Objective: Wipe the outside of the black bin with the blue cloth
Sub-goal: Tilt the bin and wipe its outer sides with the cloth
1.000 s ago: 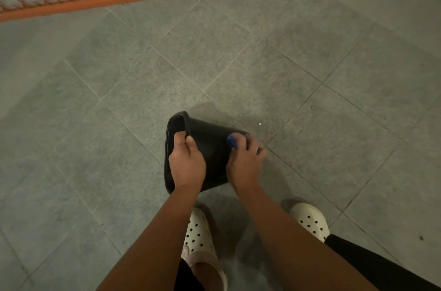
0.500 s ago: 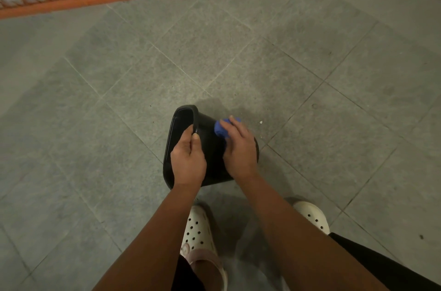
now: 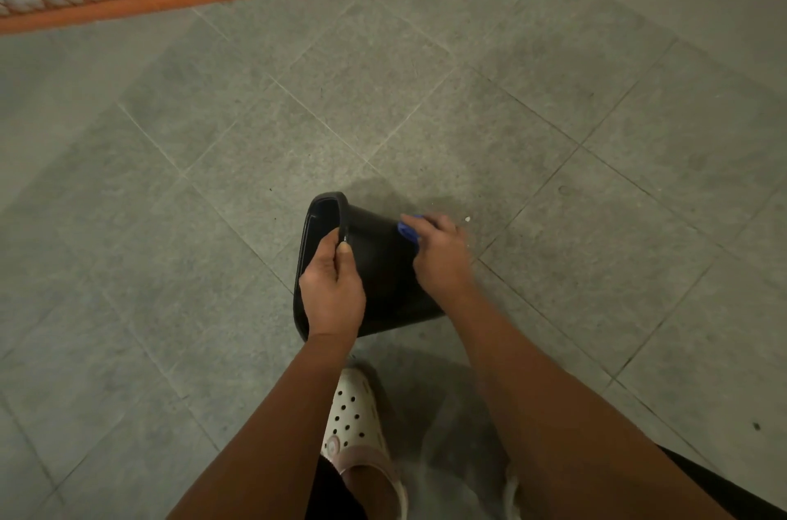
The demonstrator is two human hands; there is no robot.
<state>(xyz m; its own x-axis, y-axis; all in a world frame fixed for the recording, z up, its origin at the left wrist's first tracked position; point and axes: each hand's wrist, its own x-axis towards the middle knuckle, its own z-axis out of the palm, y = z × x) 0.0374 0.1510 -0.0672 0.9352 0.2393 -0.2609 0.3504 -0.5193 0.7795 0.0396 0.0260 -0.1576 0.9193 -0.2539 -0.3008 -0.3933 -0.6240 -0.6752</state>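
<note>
Fingers (image 3: pixel 435 222) of the right hand (image 3: pixel 443 259) pinch the blue cloth (image 3: pixel 408 230) and have slid along the black bin (image 3: pixel 383 276), so wiping goes on.

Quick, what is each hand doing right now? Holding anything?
Left hand: closed, gripping the rim of the black bin.
Right hand: closed on the blue cloth, holding it against the bin's outside.

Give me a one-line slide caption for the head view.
Wiping: left hand grips the rim of the tipped bin; right hand holds the cloth on its outer wall.
</note>
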